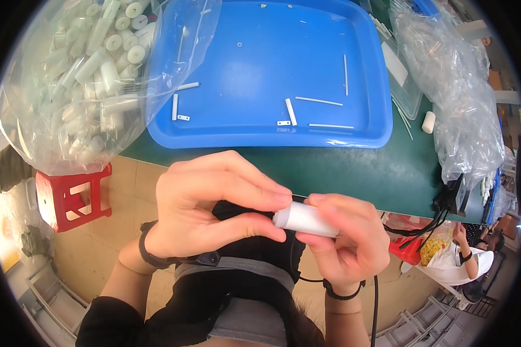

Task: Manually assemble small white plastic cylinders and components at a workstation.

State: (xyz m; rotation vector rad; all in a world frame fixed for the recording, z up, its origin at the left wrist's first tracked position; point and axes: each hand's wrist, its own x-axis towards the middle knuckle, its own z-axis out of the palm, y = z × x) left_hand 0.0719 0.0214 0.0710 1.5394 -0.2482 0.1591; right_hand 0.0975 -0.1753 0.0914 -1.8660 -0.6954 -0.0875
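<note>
Between my two hands, just in front of the table's near edge, is a short white cylinder (302, 220), lying nearly sideways. My left hand (214, 202) pinches its left end between thumb and fingertips, where a slightly greyer, cap-like rim shows. My right hand (348, 236) wraps its fingers round the right end and hides that part. Beyond my hands a blue tray (255, 139) rests on the green table (341, 168). In the tray lie thin white rods (331, 125), short white tubes (290, 112) and small white two-holed pieces (183, 118).
A clear bag (46, 139) full of white cylinders bulges at the left, overlapping the tray. Crumpled clear plastic (446, 87) covers the table's right side, beside a loose white cylinder (428, 122) and black cables (446, 199). A red stool (75, 199) stands lower left; another person (457, 260) is at far right.
</note>
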